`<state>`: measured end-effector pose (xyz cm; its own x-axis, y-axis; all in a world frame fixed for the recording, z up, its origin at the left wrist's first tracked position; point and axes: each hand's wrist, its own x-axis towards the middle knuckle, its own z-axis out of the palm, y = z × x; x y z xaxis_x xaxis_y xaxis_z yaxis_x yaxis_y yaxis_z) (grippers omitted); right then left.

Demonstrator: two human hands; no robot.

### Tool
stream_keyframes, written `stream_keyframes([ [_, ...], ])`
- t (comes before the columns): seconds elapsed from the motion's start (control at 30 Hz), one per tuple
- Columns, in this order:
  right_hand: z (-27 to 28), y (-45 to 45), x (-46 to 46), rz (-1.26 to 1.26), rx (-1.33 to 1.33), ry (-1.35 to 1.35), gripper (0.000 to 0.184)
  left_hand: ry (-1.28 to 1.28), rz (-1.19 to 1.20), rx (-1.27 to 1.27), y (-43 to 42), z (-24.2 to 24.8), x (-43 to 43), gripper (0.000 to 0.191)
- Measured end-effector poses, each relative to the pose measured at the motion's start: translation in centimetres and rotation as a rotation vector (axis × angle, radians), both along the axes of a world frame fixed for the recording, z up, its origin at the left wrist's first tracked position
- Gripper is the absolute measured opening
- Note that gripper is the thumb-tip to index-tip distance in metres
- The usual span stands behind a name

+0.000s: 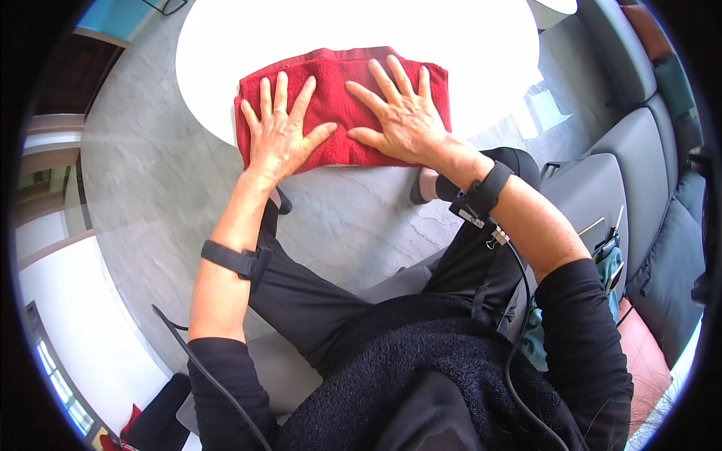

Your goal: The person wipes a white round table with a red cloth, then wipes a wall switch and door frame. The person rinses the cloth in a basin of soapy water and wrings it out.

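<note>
A red terry towel [333,113] lies folded near the front edge of a round white table [361,25], its near side reaching the table's rim. Spread flat on its left part is my left hand [279,132], fingers apart and pointing away from me. My right hand [406,121] presses the right part in the same way, palm down. The two thumbs point toward each other with a strip of towel between them. At the far side a flatter band of the red cloth sticks out beyond the top layer. Neither hand grips the fabric.
A grey sofa [640,146] curves along the right side, with a pink cushion [643,344] beside me. Black cables [522,338] run along my arms from wrist straps [493,189]. Grey marble-like floor [361,225] shows between my legs. A white cabinet [555,11] stands at the upper right.
</note>
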<state>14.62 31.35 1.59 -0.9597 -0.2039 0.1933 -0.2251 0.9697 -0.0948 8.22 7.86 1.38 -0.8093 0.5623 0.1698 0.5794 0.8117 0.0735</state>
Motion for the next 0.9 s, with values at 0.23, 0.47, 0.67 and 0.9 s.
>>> stream_keyframes([
  [0.23, -1.0, 0.2, -1.3, -0.013, -0.005, 0.053, 0.078, 0.038, 0.042, -0.033, 0.4, -0.4, -1.4, 0.080],
  [0.47, -1.2, 1.5, -3.5, 0.046, -0.023, 0.099, 0.077, 0.125, -0.009, 0.025, -0.1, -1.3, -2.9, 0.084],
  [0.67, 0.2, 3.4, -4.0, 0.045, 0.003, 0.098, 0.072, 0.035, 0.089, -0.051, 2.0, 0.3, -2.7, 0.091],
  [0.9, -0.5, 11.7, -6.5, -0.037, 0.053, 0.100, 0.071, 0.001, 0.053, -0.086, 10.5, -0.2, -6.1, 0.089],
])
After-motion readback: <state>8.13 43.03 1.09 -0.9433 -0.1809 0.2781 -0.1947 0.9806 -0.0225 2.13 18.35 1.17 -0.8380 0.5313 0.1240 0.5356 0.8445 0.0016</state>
